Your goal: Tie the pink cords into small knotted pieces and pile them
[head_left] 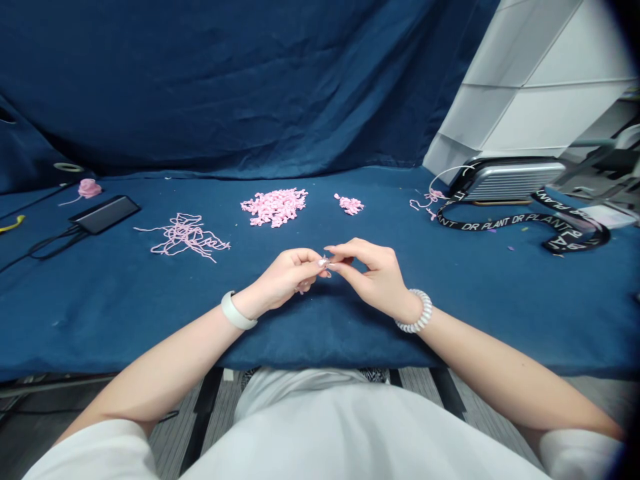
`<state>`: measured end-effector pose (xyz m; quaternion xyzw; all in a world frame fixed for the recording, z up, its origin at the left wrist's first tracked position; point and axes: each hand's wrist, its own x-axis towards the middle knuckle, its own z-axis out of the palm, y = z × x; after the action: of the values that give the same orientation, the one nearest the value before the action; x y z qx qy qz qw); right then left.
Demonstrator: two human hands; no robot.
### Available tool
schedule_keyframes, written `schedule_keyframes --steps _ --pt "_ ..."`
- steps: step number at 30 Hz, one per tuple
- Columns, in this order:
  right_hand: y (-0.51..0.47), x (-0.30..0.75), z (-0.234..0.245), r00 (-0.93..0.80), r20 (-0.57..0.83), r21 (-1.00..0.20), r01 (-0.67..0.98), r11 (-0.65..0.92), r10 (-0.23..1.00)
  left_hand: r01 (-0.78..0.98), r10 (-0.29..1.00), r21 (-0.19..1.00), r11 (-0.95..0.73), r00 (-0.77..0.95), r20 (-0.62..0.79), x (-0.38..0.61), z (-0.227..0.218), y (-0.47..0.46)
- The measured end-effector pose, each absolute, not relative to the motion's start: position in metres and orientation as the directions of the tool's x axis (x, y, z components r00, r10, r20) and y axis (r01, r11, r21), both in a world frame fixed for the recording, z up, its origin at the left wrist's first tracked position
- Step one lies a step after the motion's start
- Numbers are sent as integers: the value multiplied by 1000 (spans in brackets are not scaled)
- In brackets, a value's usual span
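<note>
My left hand (pixel 296 275) is closed in a pinch above the near part of the blue-covered table. The thumb and fingertips of my right hand (pixel 369 270) come together against it, also pinching. Whatever lies between the fingertips is too small to name. Beyond my hands is a large pile of short, knotted pink yarn pieces (pixel 275 207). A smaller pink cluster (pixel 349 205) sits to its right. Loose pink yarn strands (pixel 187 237) lie tangled on the left, apart from my left hand.
At far left are a small pink yarn ball (pixel 89 189), a black device (pixel 105 213) with cables and a yellow item (pixel 13 225). On the right lie a lettered black lanyard (pixel 493 223), a ridged silver case (pixel 517 180) and some pink yarn (pixel 434 197). A blue curtain (pixel 250 87) hangs behind.
</note>
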<state>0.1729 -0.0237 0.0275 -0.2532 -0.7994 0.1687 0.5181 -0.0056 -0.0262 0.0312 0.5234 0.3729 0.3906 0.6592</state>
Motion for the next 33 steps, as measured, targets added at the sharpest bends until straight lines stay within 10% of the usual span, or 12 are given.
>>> schedule_keyframes --steps 22,33 --pt "-22 169 23 -336 468 -880 -97 464 817 -117 831 973 198 547 -103 -7 26 -27" --pt "-16 173 28 -480 482 -863 -117 491 733 -179 809 969 168 587 -32 -9 22 -25"
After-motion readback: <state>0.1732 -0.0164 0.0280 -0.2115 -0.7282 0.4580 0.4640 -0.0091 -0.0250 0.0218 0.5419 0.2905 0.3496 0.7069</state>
